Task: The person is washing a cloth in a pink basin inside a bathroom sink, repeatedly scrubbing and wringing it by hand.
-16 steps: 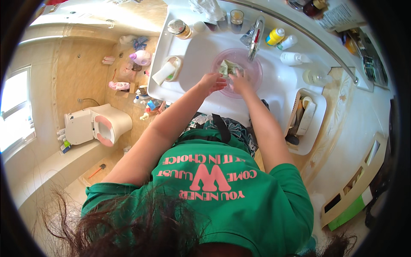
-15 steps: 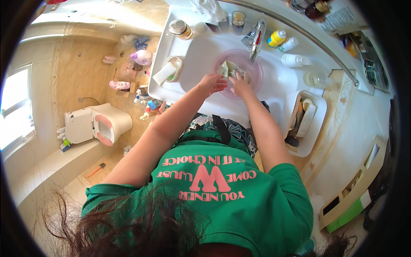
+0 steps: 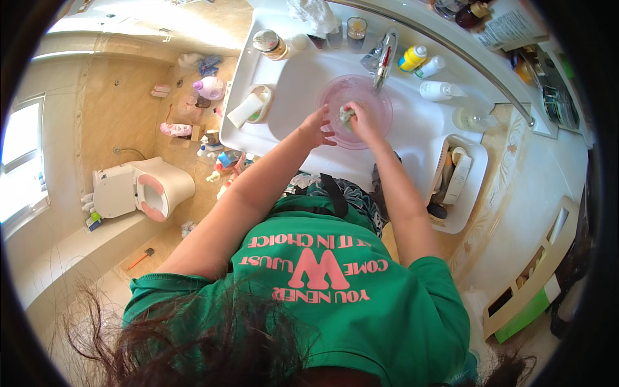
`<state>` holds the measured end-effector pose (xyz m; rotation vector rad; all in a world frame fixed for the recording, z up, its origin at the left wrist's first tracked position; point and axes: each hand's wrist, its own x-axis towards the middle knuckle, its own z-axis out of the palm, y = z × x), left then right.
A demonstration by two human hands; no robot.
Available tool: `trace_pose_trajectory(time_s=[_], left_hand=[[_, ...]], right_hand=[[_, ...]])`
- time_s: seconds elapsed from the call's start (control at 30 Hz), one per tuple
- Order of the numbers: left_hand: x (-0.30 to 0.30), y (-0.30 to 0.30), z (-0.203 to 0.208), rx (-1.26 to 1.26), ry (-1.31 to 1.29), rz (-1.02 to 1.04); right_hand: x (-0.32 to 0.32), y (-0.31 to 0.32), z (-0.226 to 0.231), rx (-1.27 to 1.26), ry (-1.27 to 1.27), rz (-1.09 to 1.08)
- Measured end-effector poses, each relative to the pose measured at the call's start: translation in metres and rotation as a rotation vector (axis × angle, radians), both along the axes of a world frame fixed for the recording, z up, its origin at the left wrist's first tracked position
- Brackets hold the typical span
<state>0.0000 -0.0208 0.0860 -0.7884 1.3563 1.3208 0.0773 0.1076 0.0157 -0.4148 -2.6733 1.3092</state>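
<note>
A translucent pink basin (image 3: 383, 103) sits in the white sink (image 3: 293, 87) below the faucet (image 3: 386, 59). Inside the basin, my right hand (image 3: 363, 120) is closed round a bunched, pale greenish cloth (image 3: 346, 115), much of it hidden in my fist. At the basin's left side my left hand (image 3: 316, 128) is open, fingers spread, holding nothing. It stays apart from the cloth.
Yellow (image 3: 412, 58) and white bottles (image 3: 437, 91) line the sink's back right, with a drinking glass (image 3: 356, 32) and lidded jar (image 3: 269, 44) behind. A white tub (image 3: 255, 104) stands left, a white bin (image 3: 474, 184) right. A metal rail (image 3: 464, 58) curves behind.
The cloth, spread between both hands before, is now bunched up in my right fist. My left hand has moved slightly left and its fingers have opened away.
</note>
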Motion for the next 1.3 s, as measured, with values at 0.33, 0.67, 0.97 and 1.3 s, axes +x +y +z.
trace_pose_trajectory(time_s=[0.33,0.67,0.97,1.3], left_hand=[[-0.028,-0.008,-0.027,1.097,-0.240,-0.057],[-0.015,-0.005,-0.028,0.957,-0.026,0.047],[0.000,-0.003,-0.030,0.673,0.063,0.041],[-0.005,-0.003,-0.024,0.230,0.161,-0.215]], right_hand=[[-0.002,-0.070,0.137,0.038,0.356,0.037],[-0.015,-0.084,0.128,0.326,0.461,-0.094],[-0.016,-0.053,0.085,0.002,0.273,-0.204],[0.017,0.018,0.001,0.247,-0.180,-0.313]])
